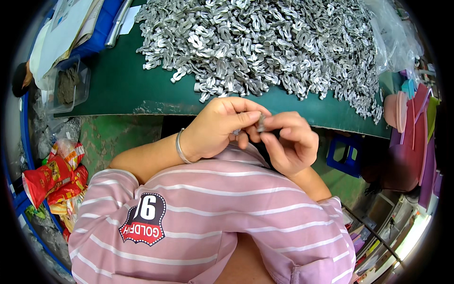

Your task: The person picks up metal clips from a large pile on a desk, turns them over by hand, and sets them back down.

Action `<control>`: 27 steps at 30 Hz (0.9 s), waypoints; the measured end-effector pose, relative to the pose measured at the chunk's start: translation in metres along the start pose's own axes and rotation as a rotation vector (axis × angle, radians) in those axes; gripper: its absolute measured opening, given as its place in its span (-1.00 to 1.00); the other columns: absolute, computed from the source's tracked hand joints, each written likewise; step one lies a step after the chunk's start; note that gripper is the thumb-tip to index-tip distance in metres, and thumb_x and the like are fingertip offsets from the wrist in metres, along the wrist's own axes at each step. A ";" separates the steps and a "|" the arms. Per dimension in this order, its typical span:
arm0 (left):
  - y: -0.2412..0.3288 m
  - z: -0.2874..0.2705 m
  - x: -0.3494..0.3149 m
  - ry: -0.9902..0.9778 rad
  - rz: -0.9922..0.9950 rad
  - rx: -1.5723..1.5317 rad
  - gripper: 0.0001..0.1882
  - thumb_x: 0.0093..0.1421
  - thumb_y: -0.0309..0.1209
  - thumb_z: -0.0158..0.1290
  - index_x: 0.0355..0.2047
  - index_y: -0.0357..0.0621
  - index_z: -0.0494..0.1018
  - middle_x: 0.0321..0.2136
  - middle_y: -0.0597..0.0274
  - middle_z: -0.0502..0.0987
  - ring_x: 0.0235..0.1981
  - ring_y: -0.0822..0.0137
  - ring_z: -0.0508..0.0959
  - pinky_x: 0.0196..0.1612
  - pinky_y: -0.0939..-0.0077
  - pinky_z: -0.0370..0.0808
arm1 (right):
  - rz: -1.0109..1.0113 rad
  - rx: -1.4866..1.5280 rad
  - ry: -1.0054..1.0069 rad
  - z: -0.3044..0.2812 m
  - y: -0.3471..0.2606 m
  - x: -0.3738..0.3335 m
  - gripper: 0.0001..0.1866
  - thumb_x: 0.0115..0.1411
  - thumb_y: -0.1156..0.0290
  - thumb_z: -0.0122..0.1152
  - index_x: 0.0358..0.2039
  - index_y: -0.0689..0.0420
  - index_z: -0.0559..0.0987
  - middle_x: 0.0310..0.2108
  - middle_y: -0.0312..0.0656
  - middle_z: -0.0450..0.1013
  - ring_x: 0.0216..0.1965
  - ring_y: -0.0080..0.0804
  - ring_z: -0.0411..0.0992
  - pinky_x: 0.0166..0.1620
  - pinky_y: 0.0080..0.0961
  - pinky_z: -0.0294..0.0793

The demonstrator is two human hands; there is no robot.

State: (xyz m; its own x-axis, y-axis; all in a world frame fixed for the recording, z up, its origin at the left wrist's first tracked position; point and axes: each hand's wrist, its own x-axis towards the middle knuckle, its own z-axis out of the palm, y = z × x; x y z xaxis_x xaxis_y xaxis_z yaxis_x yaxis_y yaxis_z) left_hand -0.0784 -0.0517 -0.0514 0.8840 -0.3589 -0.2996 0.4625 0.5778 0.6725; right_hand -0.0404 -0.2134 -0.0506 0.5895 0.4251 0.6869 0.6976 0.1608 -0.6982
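My left hand (215, 124), with a metal bangle at the wrist, is closed in front of my body just off the table's near edge. A bit of a small silver metal piece (237, 132) shows between its curled fingers. My right hand (294, 144) meets it fingertip to fingertip. Its thumb and forefinger pinch a small greyish piece (260, 124), blurred and partly covered by the left thumb, so its exact shape is hidden. Beyond both hands, a wide heap of small looped silver metal pieces (265, 52), some with ridged ends, covers much of the green table (118, 87).
At the table's left end are a clear plastic box (75, 85) with a dark lump inside and a blue bin (97, 38) with papers. Clear plastic bags (395, 35) and a pink container (396, 111) are at right. A blue stool (344, 156) and red packets (52, 177) are lower down.
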 end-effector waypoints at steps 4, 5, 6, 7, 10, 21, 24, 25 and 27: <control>0.010 -0.001 -0.008 0.103 -0.161 -0.259 -0.82 0.17 -0.42 -0.19 -0.33 -0.28 0.34 -0.46 0.14 0.42 -0.65 0.50 0.32 -0.69 0.72 0.22 | 0.027 -0.283 -0.035 -0.012 0.004 0.006 -0.77 -0.14 0.69 0.23 -0.43 0.25 0.43 -0.44 -0.04 0.42 -0.48 -0.29 0.40 -0.42 -0.51 0.39; 0.006 -0.008 -0.008 0.041 -0.149 -0.347 -0.83 0.17 -0.42 -0.20 -0.36 -0.28 0.33 -0.50 0.17 0.38 -0.67 0.51 0.28 -0.70 0.73 0.19 | 0.031 -0.402 0.002 -0.009 0.007 0.012 -0.83 -0.15 0.68 0.23 -0.48 0.27 0.47 -0.48 -0.07 0.40 -0.50 -0.28 0.38 -0.45 -0.51 0.36; 0.004 -0.012 -0.008 -0.028 -0.145 -0.437 -0.85 0.17 -0.43 -0.20 -0.38 -0.27 0.31 -0.53 0.21 0.33 -0.68 0.53 0.25 -0.71 0.74 0.17 | 0.122 -0.465 -0.001 -0.008 0.011 0.011 -0.80 -0.16 0.64 0.26 -0.45 0.26 0.47 -0.48 -0.10 0.38 -0.48 -0.27 0.36 -0.44 -0.50 0.34; 0.006 -0.011 -0.008 -0.014 -0.146 -0.375 -0.87 0.16 -0.45 -0.19 -0.42 -0.25 0.31 -0.60 0.29 0.25 -0.70 0.57 0.18 -0.73 0.76 0.11 | 0.140 -0.512 -0.024 -0.006 0.017 0.011 -0.78 -0.16 0.62 0.28 -0.43 0.25 0.47 -0.47 -0.10 0.37 -0.47 -0.26 0.35 -0.43 -0.49 0.34; 0.004 -0.011 -0.008 -0.001 -0.137 -0.319 -0.89 0.17 -0.45 -0.14 -0.41 -0.25 0.32 -0.61 0.32 0.25 -0.71 0.60 0.17 -0.73 0.78 0.09 | 0.189 -0.648 -0.126 0.002 0.030 0.016 -0.70 -0.18 0.56 0.29 -0.36 0.21 0.46 -0.45 -0.14 0.33 -0.43 -0.23 0.30 -0.39 -0.40 0.31; 0.004 -0.004 -0.007 0.130 0.027 -0.021 -0.90 0.17 -0.45 -0.05 -0.38 -0.23 0.35 -0.69 0.40 0.25 -0.71 0.64 0.17 -0.72 0.79 0.07 | 0.092 -0.792 -0.158 -0.001 0.028 0.013 -0.73 -0.19 0.53 0.28 -0.39 0.17 0.48 -0.44 -0.21 0.34 -0.44 -0.27 0.32 -0.38 -0.40 0.29; 0.005 -0.003 -0.008 0.143 0.041 0.002 -0.90 0.16 -0.46 -0.05 -0.37 -0.24 0.35 -0.69 0.41 0.25 -0.71 0.64 0.18 -0.71 0.79 0.07 | 0.097 -0.801 -0.176 -0.004 0.026 0.011 -0.72 -0.19 0.53 0.28 -0.38 0.16 0.48 -0.43 -0.21 0.34 -0.42 -0.27 0.32 -0.38 -0.40 0.27; 0.006 -0.002 -0.009 0.144 0.043 0.023 -0.90 0.15 -0.46 -0.04 -0.37 -0.24 0.35 -0.68 0.41 0.26 -0.71 0.65 0.18 -0.71 0.79 0.07 | 0.096 -0.802 -0.177 -0.005 0.026 0.010 -0.72 -0.19 0.53 0.28 -0.38 0.16 0.48 -0.43 -0.21 0.34 -0.42 -0.27 0.32 -0.38 -0.40 0.27; 0.005 -0.002 -0.008 0.153 0.044 0.038 -0.90 0.15 -0.46 -0.04 -0.37 -0.24 0.35 -0.68 0.41 0.26 -0.71 0.65 0.18 -0.71 0.79 0.07 | 0.063 -0.823 -0.190 -0.007 0.026 0.009 -0.71 -0.19 0.53 0.28 -0.37 0.14 0.48 -0.43 -0.20 0.34 -0.41 -0.26 0.32 -0.38 -0.40 0.26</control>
State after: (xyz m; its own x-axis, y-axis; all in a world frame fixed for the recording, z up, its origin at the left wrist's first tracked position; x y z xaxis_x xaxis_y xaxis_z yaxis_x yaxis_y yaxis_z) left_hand -0.0829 -0.0442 -0.0468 0.9049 -0.2162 -0.3667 0.4225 0.5616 0.7114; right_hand -0.0139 -0.2115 -0.0610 0.6098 0.5656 0.5551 0.7833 -0.5366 -0.3137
